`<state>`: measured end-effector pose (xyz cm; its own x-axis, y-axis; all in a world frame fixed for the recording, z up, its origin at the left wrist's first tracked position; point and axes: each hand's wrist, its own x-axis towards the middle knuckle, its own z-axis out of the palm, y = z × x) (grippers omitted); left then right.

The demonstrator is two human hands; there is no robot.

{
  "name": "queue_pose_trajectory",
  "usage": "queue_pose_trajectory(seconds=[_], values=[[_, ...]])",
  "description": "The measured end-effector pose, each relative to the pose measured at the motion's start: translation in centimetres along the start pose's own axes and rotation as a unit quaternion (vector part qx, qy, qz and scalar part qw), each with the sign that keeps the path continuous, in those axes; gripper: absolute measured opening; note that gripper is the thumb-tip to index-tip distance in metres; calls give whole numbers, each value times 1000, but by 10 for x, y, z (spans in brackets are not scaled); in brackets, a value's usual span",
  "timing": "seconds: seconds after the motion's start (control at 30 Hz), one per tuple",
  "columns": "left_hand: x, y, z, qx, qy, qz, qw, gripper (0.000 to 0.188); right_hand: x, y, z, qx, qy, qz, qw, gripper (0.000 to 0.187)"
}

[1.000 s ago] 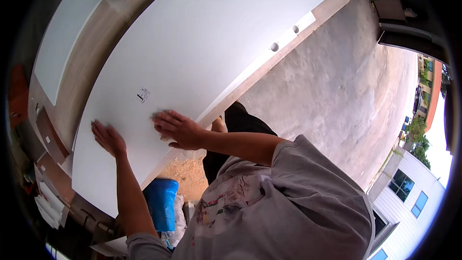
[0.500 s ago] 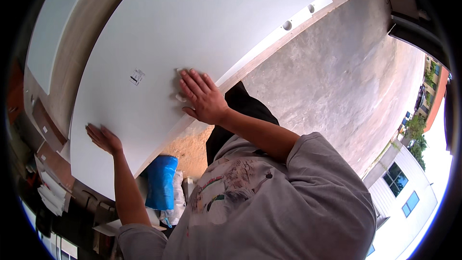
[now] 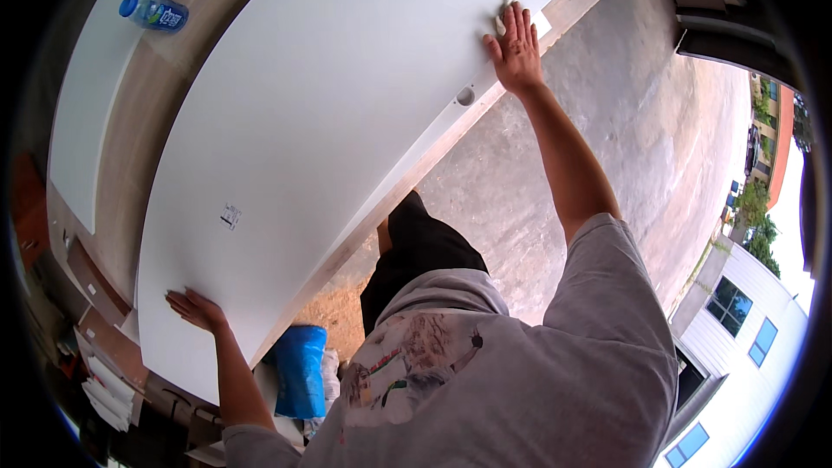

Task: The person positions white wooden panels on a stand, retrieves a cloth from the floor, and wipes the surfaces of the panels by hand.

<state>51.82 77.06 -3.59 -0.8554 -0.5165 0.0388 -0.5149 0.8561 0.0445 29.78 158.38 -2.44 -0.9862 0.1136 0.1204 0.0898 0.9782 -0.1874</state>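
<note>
A long white panel with a small printed label lies in front of me on a wooden board. Near its lower left end, my left hand rests flat with the fingers stretched and holds nothing. Far along the right edge, my right hand presses a crumpled white cloth against the surface. Most of the cloth is hidden under the fingers. Between the two hands, close to the panel's edge, is a round hole.
A blue-capped plastic bottle lies on another white panel at the upper left. Below the near edge stands a blue sack. Brown boards and stacked white pieces are at the lower left. Concrete floor stretches to the right.
My right hand has slid far up and right along the panel with the cloth. The left hand stays on the panel's lower left end. The bottle has come into view.
</note>
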Motion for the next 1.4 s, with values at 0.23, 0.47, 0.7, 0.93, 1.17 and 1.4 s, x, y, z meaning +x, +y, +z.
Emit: queue_pose_trajectory(seconds=[0.23,0.47,0.7,0.93,1.17,1.4], values=[[-30,26,-4,26,17,-31,999,75,32,-87,21,3,-17,-24,1000,79],[-16,53,-5,18,42,14,999,69,-100,-368,18,189,-229,-423,856,69],[-18,59,-10,-4,46,-11,999,71,269,-135,60,-6,-2,-38,999,78],[-15,70,-20,-19,29,-55,998,71,293,-194,90,-37,14,-94,995,86],[-20,61,-25,-19,36,-61,997,70,58,-528,87,94,-132,-347,924,90],[-17,68,-22,-36,28,-59,997,71,27,-584,97,107,-183,-441,872,87]])
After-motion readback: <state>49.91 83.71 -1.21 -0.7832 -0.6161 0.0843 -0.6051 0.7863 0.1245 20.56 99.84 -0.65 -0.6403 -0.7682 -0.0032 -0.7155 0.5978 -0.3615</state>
